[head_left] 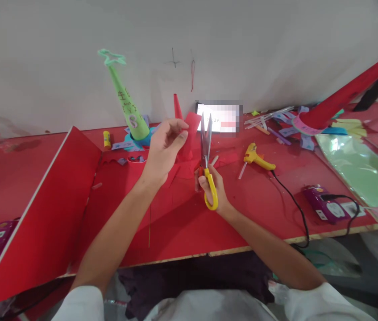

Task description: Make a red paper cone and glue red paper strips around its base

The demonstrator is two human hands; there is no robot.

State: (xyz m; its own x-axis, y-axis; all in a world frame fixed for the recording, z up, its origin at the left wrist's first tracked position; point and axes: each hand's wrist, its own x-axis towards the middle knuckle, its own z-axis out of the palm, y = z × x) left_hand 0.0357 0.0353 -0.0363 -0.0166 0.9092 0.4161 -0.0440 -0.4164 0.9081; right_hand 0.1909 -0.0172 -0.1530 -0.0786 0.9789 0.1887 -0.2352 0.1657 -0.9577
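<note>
My left hand (166, 149) is raised over the red table, thumb and fingers pinched on a piece of red paper (193, 127). Close to its right, my right hand (218, 185) grips scissors (209, 187) with yellow handles. Their blades point up and stand apart, beside the paper's right edge. Behind my left hand a small red cone (177, 107) rises, its lower part hidden. More red paper pieces (185, 170) lie beneath my hands, hard to tell from the table. A red cup-like container (136, 162) with small scraps in it sits left of my left wrist.
A green cone (128, 104) and a glue stick (107, 140) stand at back left. A red upright panel (48, 209) borders the left. To the right lie a yellow glue gun (257, 158), a corded purple power socket (326, 205) and a large red cone (349, 93). A phone (205, 111) leans behind.
</note>
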